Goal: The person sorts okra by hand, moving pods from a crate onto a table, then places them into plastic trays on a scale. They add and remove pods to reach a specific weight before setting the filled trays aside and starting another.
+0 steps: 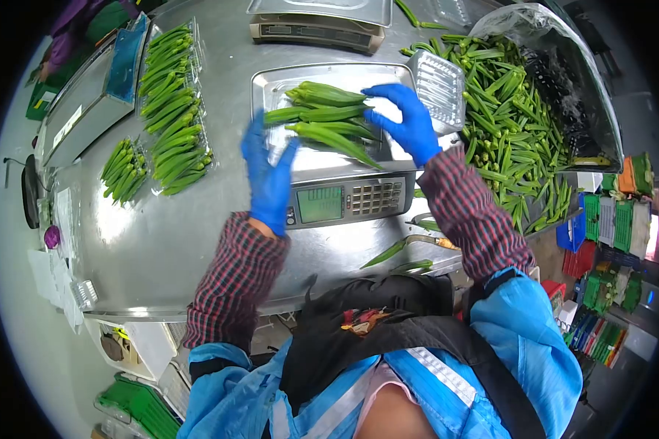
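- A bunch of okra pods (322, 121) lay on the metal pan (274, 86) of a scale (348, 199), at the upper centre of the frame.
- The left hand (267, 175) (blue-gloved, like the other) was open, fingers flat against the pods' left ends.
- The right hand (406, 121) was open too, fingers spread over the pods' right ends.
- A loose okra heap (509, 124) filled the upper right.
- Packed okra trays (172, 110) sat on the steel table (161, 241) at the upper left.
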`<state>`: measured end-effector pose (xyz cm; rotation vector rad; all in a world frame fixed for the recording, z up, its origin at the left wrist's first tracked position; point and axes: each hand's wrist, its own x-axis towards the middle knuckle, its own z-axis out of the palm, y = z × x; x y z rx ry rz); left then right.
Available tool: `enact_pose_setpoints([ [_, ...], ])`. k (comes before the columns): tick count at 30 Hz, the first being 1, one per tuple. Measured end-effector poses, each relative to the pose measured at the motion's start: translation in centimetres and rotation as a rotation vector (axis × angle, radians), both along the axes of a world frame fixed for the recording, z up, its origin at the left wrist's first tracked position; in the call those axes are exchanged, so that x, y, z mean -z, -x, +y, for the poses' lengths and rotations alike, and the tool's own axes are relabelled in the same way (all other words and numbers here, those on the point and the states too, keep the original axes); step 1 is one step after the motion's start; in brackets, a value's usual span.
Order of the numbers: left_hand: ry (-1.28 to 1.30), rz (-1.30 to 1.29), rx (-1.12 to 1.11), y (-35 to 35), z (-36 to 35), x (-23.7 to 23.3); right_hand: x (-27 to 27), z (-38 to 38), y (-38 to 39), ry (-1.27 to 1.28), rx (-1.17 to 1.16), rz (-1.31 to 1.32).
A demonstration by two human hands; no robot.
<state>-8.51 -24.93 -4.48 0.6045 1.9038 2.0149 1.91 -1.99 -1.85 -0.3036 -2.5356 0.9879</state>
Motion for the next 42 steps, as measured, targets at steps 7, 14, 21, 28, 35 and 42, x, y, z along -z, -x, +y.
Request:
enact_pose_setpoints([
  [7, 0.34, 0.502, 0.129, 6.5, 3.3, 4.1, 3.2, -4.5, -2.7, -0.264, -0.061, 0.011],
  [14, 0.572, 0.809, 0.309, 4.2, 3.5, 2.8, 3.4, -3.7, 0.1, -0.244, 0.003, 0.066],
  [21, 0.392, 0.929, 0.312, 5.4, 4.3, 0.8, 2.2, 2.3, 3.5, -0.352, 0.11, 0.177],
  [28, 0.497, 0.797, 0.273, 6.2, 3.1, -0.1, 1.7, 1.6, 3.9, -0.133, 0.127, 0.154],
  [35, 0.359, 0.499, 0.281, 5.0, 2.2, -1.5, 2.8, 8.3, -16.7, 0.794, 0.781, 0.358],
  [42, 0.392, 0.495, 0.183, 6.2, -0.6, 0.2, 11.7, 23.6, -51.8, -0.25, 1.081, -0.451],
])
